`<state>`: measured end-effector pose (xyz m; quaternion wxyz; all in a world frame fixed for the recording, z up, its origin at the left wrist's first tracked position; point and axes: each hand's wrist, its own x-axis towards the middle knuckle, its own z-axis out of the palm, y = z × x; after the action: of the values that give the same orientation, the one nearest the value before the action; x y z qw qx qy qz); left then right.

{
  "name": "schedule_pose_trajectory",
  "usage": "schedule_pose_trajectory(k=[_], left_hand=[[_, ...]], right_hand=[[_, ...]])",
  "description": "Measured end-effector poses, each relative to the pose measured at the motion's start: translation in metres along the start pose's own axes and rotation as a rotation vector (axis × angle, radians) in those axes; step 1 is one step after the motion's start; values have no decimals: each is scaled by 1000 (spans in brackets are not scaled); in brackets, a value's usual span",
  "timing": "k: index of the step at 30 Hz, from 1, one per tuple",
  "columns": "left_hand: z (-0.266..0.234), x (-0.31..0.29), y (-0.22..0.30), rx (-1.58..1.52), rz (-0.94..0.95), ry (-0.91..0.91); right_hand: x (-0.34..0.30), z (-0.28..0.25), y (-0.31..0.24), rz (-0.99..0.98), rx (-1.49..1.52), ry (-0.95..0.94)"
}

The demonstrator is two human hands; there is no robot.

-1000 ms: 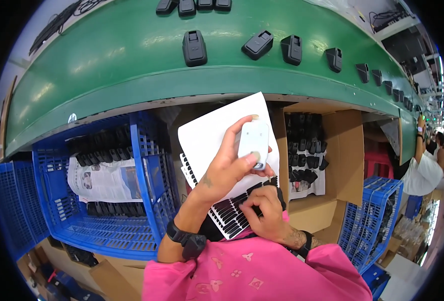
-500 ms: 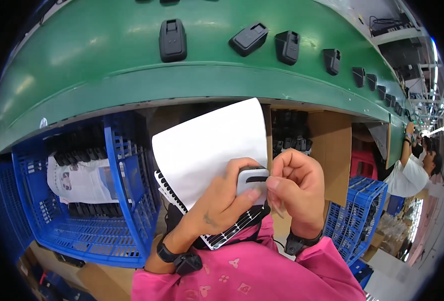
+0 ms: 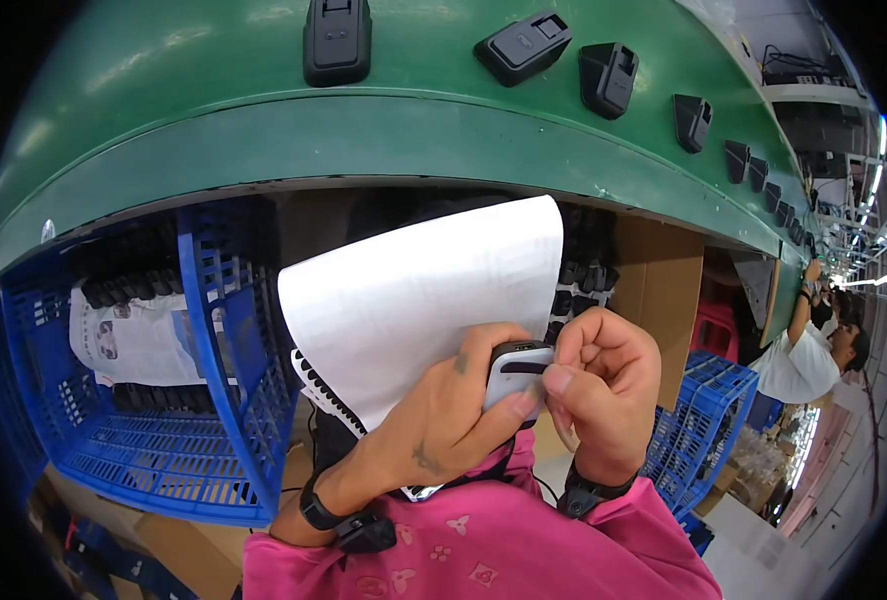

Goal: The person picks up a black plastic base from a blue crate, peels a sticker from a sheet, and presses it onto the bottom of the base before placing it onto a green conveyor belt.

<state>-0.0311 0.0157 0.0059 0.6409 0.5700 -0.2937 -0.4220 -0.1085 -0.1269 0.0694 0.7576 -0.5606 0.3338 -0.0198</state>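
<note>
A small rounded device (image 3: 519, 378), light grey on its face with a black rim, is gripped in my left hand (image 3: 458, 400), the thumb lying across its lower part. A narrow black sticker strip (image 3: 524, 367) lies across the grey face. My right hand (image 3: 603, 385) has its thumb and forefinger pinched at the strip's right end, the other fingers curled. Whether that end is stuck down or lifted, I cannot tell. Under my hands a white sheet (image 3: 413, 290) curls up from my lap. Black oblong stickers (image 3: 325, 388) show along its lower left edge.
Several black charger-like units (image 3: 338, 42) stand along the green bench (image 3: 293, 140) ahead. A blue crate (image 3: 188, 350) with black parts and printed paper sits at left. At right are a cardboard box (image 3: 660, 300), another blue crate (image 3: 701, 425) and a co-worker in white (image 3: 801, 360).
The view has shifted, so the bench units sit higher in it. My hands and the device have turned slightly, and the sheet's lower sticker rows are now mostly covered. Both hands keep their hold.
</note>
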Motion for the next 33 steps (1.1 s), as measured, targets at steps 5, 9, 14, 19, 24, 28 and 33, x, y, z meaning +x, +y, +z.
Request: schedule_pose_trajectory(k=[5, 9, 14, 19, 24, 28, 33], left_hand=[[0, 0, 0, 7, 9, 7], [0, 0, 0, 10, 8, 1], [1, 0, -1, 8, 2, 1], [1, -1, 0, 1, 3, 10], [2, -2, 0, 17, -5, 19], [2, -1, 2, 15, -22, 11], [3, 1, 2, 22, -17, 17]], right_hand=[[0, 0, 1, -9, 25, -10], [-1, 0, 1, -12, 22, -10], [0, 0, 0, -12, -1, -4], [-2, 5, 1, -26, -17, 29], [-3, 4, 1, -43, -31, 30], [-1, 5, 1, -41, -54, 65], [-1, 3, 3, -53, -65, 66]])
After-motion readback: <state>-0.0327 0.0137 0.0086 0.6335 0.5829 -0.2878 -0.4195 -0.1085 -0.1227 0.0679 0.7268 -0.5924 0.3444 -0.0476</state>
